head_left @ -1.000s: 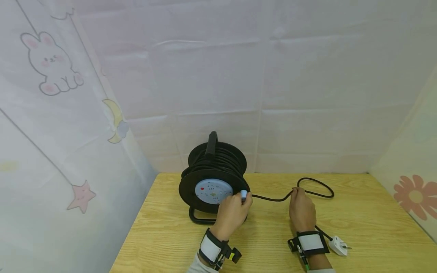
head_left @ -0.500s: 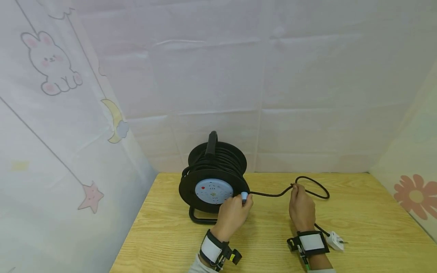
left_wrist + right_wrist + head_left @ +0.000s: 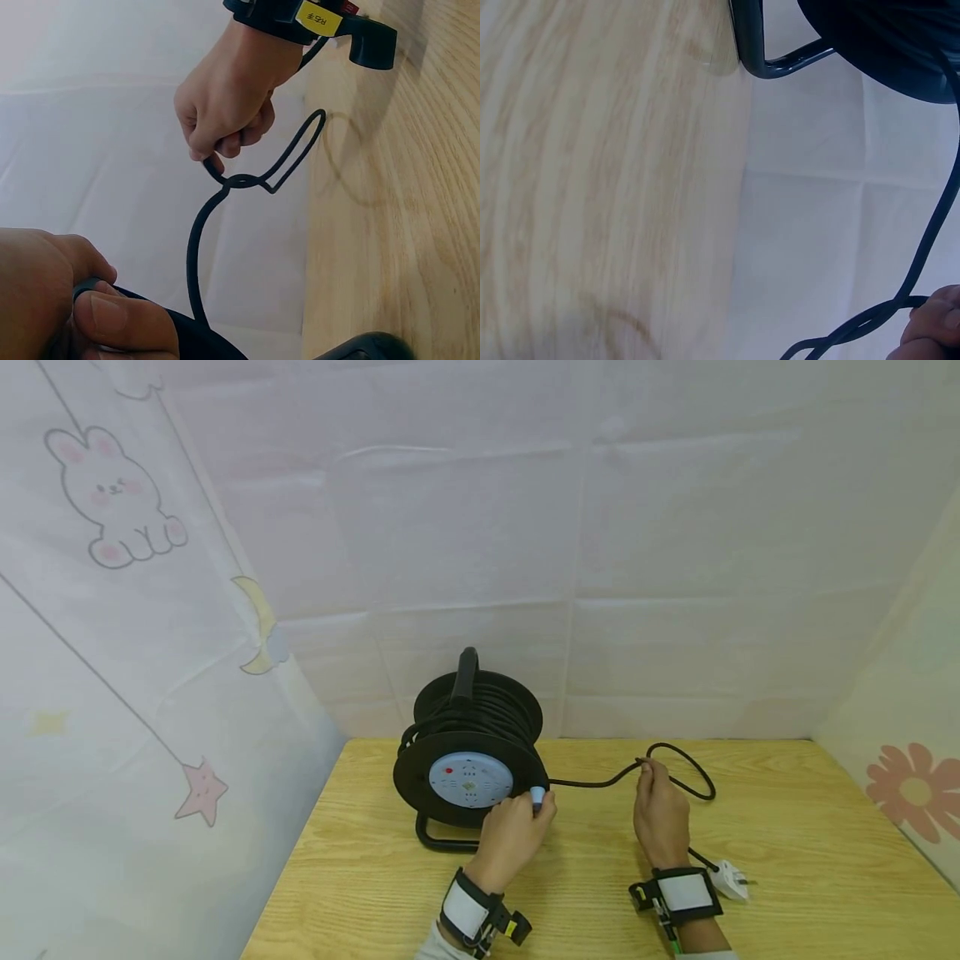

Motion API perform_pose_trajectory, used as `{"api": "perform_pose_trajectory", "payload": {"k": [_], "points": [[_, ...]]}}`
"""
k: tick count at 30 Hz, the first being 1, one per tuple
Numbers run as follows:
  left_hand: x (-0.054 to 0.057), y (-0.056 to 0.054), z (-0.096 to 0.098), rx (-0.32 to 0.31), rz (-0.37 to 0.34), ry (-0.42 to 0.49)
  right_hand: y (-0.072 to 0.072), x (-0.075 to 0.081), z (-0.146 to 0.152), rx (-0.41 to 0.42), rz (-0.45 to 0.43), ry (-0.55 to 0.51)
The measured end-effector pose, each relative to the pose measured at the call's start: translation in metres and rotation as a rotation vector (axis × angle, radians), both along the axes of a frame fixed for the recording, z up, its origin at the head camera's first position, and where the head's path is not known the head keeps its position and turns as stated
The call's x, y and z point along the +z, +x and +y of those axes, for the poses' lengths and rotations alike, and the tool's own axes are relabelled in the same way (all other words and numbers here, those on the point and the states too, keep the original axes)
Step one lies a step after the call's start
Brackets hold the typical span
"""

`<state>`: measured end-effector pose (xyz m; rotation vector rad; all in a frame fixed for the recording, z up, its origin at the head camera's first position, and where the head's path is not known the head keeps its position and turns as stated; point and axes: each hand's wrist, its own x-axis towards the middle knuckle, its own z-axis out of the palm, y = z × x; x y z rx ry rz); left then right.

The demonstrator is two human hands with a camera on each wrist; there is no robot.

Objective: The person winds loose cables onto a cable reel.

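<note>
A black extension cable reel (image 3: 408,772), its round face light blue with sockets, stands left of centre on the table. My left hand (image 3: 513,835) grips the winding knob (image 3: 537,795) at the reel's lower right edge. From the reel a black cable (image 3: 588,784) runs right to my right hand (image 3: 662,814), which pinches it between thumb and fingers. Beyond that hand the cable makes a loop that crosses over itself, seen also in the left wrist view as a raised loop (image 3: 300,146). Below, the cable ends in a white plug (image 3: 730,881) beside the right wrist.
The wooden table (image 3: 360,893) carries everything. A pale printed cloth (image 3: 480,527) hangs behind and at both sides. The reel's carrying handle (image 3: 465,677) points up, and its tubular stand (image 3: 446,843) rests on the wood.
The cable's loop and the plug have shifted left and a little away from me. The reel's face has turned very slightly. Both hands have stayed nearly in place.
</note>
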<state>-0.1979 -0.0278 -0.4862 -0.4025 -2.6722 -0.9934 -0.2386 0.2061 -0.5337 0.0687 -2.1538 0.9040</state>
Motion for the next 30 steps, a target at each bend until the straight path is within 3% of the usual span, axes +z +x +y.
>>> {"api": "perform_pose_trajectory", "payload": {"k": [4, 8, 12, 19, 23, 30], "points": [[-0.017, -0.007, -0.001, 0.006, 0.019, -0.004, -0.001, 0.001, -0.001, 0.019, 0.021, -0.014], [-0.023, -0.008, -0.002, -0.003, 0.029, -0.005, -0.001, 0.001, -0.002, 0.034, 0.026, -0.031], [-0.016, -0.004, -0.002, -0.006, -0.006, -0.002, -0.001, 0.001, -0.003, 0.043, 0.031, -0.035], [-0.006, 0.0, -0.002, -0.006, -0.129, -0.009, -0.002, 0.0, -0.003, 0.054, 0.039, -0.028], [-0.006, 0.001, -0.002, -0.002, -0.168, -0.013, -0.003, -0.001, -0.003, 0.065, 0.041, -0.022], [-0.012, 0.0, -0.003, -0.002, -0.172, -0.015, -0.003, -0.002, -0.003, 0.08, 0.032, -0.034]]}}
